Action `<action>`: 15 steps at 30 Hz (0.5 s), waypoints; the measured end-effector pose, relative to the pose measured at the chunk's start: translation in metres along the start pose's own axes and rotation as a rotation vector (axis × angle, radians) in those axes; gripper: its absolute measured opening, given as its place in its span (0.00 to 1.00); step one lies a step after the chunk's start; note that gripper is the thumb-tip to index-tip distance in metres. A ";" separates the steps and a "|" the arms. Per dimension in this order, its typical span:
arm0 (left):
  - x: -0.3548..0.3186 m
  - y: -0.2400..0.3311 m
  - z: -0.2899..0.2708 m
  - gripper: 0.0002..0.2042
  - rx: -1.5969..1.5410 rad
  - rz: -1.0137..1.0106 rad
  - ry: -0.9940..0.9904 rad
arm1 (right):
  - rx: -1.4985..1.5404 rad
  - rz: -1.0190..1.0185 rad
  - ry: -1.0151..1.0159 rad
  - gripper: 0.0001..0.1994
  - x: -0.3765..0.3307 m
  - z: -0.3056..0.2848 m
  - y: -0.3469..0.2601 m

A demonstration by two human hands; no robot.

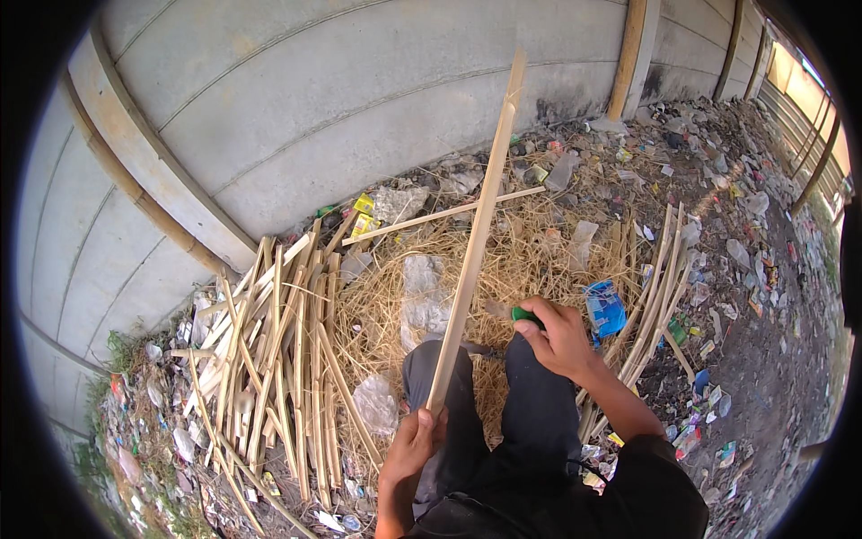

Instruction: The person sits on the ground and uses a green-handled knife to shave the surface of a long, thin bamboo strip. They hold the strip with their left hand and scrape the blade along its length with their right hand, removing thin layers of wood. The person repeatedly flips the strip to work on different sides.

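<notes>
The person sits on the ground by a concrete wall [314, 108], shaving a long bamboo strip [473, 242]. The left hand [411, 445] has its fingers wrapped around the strip's near end, by the left knee, and the strip slants up and away toward the wall. The right hand [558, 337] is closed around a green-handled knife [525, 314] just right of the strip; its blade seems to meet the strip low down, though that part is hard to make out. I judge the trimming to be in hand; the next stroke calls for a steady left hold and the blade run along the strip's edge. One strip is held, and one more strip [449, 214] lies crosswise on the straw [530, 260]. There are two heaps: a big pile [278, 359] at the left, too many to count, and a smaller bundle [655, 287] at the right.
</notes>
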State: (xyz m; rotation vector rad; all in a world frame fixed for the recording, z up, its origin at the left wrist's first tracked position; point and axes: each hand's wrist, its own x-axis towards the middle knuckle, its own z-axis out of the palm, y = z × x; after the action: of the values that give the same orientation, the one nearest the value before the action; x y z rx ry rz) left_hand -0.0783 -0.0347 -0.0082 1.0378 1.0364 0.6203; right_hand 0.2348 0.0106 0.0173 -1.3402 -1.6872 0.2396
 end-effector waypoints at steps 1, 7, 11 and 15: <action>0.012 -0.005 -0.003 0.26 0.043 0.088 -0.043 | -0.028 -0.050 -0.053 0.14 -0.008 0.004 -0.009; 0.039 0.024 0.015 0.21 0.320 0.361 -0.036 | -0.076 -0.232 -0.117 0.16 -0.026 0.025 -0.033; 0.035 0.051 0.036 0.22 0.470 0.474 0.029 | -0.087 -0.271 -0.081 0.16 -0.023 0.027 -0.041; 0.034 0.060 0.045 0.24 0.585 0.505 0.078 | -0.116 -0.283 -0.071 0.16 -0.021 0.022 -0.047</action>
State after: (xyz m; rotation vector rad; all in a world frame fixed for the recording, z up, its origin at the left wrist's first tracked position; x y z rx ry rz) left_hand -0.0212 0.0002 0.0387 1.8344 1.0528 0.7861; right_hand 0.1862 -0.0169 0.0243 -1.1693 -1.9510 0.0252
